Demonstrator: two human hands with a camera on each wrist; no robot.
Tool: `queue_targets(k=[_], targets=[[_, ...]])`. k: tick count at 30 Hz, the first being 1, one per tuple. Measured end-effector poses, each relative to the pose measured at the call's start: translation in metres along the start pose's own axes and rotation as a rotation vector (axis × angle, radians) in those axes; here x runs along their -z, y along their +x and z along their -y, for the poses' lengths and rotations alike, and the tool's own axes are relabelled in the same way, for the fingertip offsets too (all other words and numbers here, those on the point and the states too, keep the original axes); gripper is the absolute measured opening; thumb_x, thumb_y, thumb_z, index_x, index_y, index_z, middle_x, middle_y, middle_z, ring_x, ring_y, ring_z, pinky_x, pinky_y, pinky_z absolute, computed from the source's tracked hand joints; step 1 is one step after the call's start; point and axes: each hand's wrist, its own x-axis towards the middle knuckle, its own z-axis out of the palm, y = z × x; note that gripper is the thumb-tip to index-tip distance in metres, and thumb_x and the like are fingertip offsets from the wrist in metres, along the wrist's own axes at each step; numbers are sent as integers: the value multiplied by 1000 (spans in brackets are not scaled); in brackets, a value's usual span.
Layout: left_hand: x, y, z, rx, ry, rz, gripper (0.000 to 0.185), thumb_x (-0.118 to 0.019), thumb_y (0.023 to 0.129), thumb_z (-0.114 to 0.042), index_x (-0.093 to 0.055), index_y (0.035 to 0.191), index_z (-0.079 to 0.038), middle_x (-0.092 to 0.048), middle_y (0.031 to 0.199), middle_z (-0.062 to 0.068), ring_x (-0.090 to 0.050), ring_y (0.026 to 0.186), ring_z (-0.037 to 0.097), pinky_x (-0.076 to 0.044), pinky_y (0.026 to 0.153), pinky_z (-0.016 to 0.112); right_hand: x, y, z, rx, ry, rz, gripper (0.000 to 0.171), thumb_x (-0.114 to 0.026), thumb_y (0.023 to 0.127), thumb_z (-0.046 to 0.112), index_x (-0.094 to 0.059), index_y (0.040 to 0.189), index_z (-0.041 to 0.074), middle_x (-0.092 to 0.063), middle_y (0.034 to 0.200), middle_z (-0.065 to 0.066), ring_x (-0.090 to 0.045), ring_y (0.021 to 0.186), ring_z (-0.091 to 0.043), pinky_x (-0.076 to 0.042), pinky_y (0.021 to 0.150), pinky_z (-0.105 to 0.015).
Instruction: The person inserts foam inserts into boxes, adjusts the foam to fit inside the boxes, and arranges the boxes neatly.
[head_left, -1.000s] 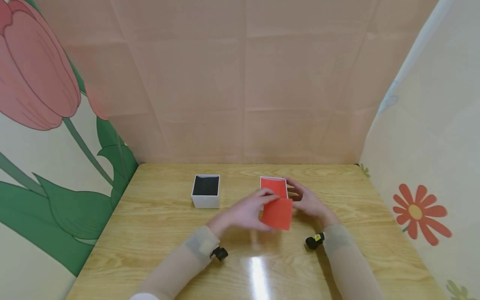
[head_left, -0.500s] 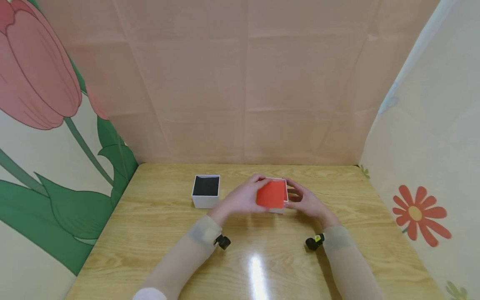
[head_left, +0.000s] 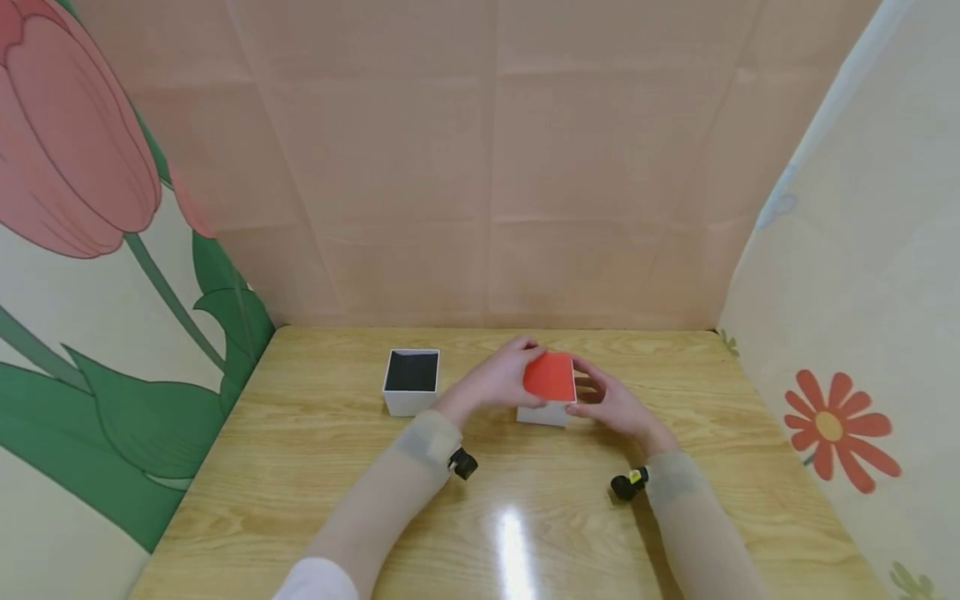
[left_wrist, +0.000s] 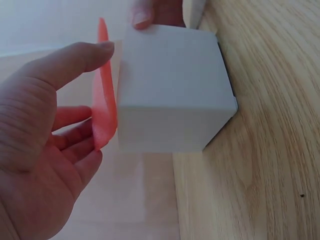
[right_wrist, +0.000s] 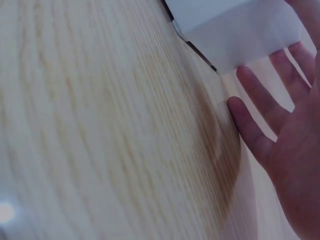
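A thin red square sheet (head_left: pixel 551 377) lies over the mouth of the right-hand white box (head_left: pixel 542 414). My left hand (head_left: pixel 495 379) pinches the sheet by its left side, thumb toward me and fingers behind. In the left wrist view the red sheet (left_wrist: pixel 104 95) looks slightly bent and stands right at the open end of the white box (left_wrist: pixel 170 70). My right hand (head_left: pixel 617 406) holds the box from the right, thumb at the near corner. The right wrist view has its fingers (right_wrist: pixel 260 95) spread along the box wall (right_wrist: pixel 240 40). The sheet hides the box's inside.
Another white box (head_left: pixel 412 406) with a black inside stands on the wooden table (head_left: pixel 315 467), to the left of my left hand. Behind the table hangs a plain pinkish-brown cloth (head_left: pixel 480 167); flower-printed panels flank both sides.
My left hand has carried the red sheet up and away from me, from in front of the box to over its mouth. The right hand has stayed at the box.
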Motion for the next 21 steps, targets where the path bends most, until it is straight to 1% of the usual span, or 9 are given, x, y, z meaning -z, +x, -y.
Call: queue_targets(k=[5, 8, 12, 16, 21], targets=[[1, 5, -4, 8, -1, 26, 90, -91, 87, -36, -49, 160, -5, -48, 155, 5, -55, 126, 19, -53, 101, 30, -1, -1, -1, 20, 4, 1, 99, -87, 93, 29, -27, 171, 32, -38, 169, -11, -48, 145, -45, -45, 113, -64], [0, 7, -4, 11, 0, 32, 90, -90, 87, -36, -48, 160, -5, -47, 156, 5, -55, 126, 19, -52, 101, 29, -1, 0, 0, 27, -2, -3, 99, -87, 93, 28, -26, 171, 30, -38, 169, -11, -48, 145, -45, -44, 114, -64], [-2, 7, -2, 19, 20, 49, 89, -89, 89, -38, -48, 160, -4, -46, 157, 6, -54, 127, 19, -51, 102, 27, -2, 0, 1, 20, -3, 4, 99, -87, 93, 30, -26, 171, 31, -38, 169, -11, -46, 147, -44, -43, 115, -63], [-4, 6, -2, 8, 32, 58, 89, -87, 90, -38, -47, 160, -2, -47, 156, 8, -53, 130, 21, -50, 105, 28, -2, -1, 3, 3, -3, 10, 98, -87, 93, 32, -27, 171, 33, -38, 170, -11, -45, 147, -45, -44, 114, -64], [-7, 6, -2, 29, 29, 65, 87, -86, 92, -39, -46, 161, -3, -46, 158, 8, -52, 134, 22, -48, 110, 30, -2, -2, 1, 14, -21, 8, 98, -86, 93, 32, -27, 171, 33, -38, 169, -12, -45, 147, -46, -46, 113, -63]])
